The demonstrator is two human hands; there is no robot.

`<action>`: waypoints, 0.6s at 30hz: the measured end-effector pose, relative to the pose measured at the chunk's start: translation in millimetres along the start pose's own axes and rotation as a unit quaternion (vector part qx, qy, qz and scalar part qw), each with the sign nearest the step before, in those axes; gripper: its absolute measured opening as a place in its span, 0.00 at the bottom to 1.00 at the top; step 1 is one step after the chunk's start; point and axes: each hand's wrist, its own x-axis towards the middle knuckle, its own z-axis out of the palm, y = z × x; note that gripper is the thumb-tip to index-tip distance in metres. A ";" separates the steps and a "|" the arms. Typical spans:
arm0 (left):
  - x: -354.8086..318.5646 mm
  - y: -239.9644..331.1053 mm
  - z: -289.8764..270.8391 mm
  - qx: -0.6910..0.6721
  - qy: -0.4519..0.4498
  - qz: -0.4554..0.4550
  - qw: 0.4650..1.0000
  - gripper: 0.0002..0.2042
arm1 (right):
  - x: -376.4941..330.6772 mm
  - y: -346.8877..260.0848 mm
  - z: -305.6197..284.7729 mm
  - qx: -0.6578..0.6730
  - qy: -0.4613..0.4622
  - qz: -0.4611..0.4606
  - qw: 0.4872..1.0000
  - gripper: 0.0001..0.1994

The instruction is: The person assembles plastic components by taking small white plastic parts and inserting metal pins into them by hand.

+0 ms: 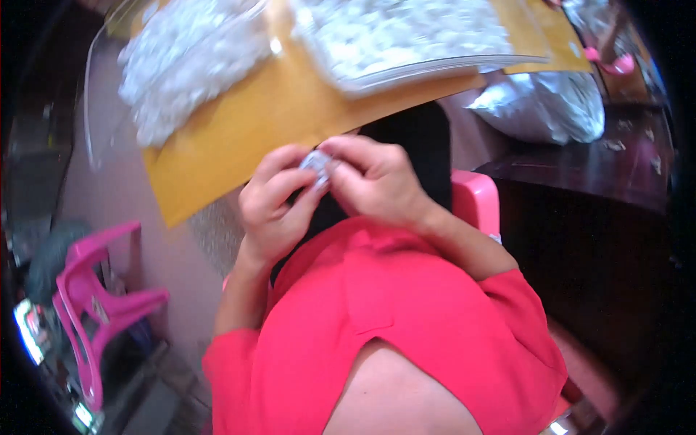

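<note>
Small silvery-white piece (317, 162), crumpled-looking and too blurred to identify further, sits pinched between both hands just above the person's lap. Left hand (274, 206) curls around it from below, fingers folded inward with the fingertips pressing on the piece. Right hand (377, 181) closes over it from the other side, thumb and forefinger gripping its top edge, so the two hands touch each other around it. Both forearms come out of the short sleeves of a bright red shirt (406, 326). Just beyond the hands lies a yellow-brown board (254, 123), tilted across the view, and on it rest two clear plastic bags: one (185, 61) to the left, heaped with small white bits, and another (406, 32) to the right, flatter and full of the same. A pink plastic chair (101, 304) stands well off to the left on the floor. A crinkled silver bag (551, 105) lies to the right, beside a dark wooden surface (602, 163).
</note>
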 end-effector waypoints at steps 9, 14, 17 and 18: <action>-22.4 -10.1 -7.4 -0.347 0.062 -0.208 0.912 0.16 | 14.5 -5.7 17.7 0.049 -0.017 0.050 0.997 0.06; -29.1 -18.1 -6.7 -0.432 0.037 -0.275 0.858 0.21 | 11.0 0.5 24.0 0.056 0.018 0.015 0.998 0.08; -32.9 -20.7 -6.4 -0.394 0.041 -0.267 0.879 0.21 | 10.9 0.6 23.8 0.037 0.010 0.001 0.999 0.09; -31.7 -20.5 -7.3 -0.390 0.046 -0.262 0.881 0.20 | 10.6 0.7 23.9 0.039 0.010 -0.011 0.999 0.10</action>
